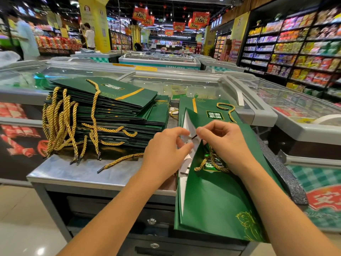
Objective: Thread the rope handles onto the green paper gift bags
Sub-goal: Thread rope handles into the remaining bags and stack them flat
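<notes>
tabletop (73, 172): steel, with a stack of roped bags (114, 111) at left. the green bag (217, 200) lies at right, mouth open, overhanging toward the person. it looks like thin card, light and easily creased, so best held by the white inner rim beside the hole. left hand (164, 148) pinches that rim. right hand (223, 139) pinches the gold rope (214, 161) at its dark tip (193, 137). cord looks limp. only the stiff tip will steer, so grip there.

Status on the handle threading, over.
Left hand holds green gift bag at top edge. Right hand pinches gold rope handle by black tip. Nothing blocking.
</notes>
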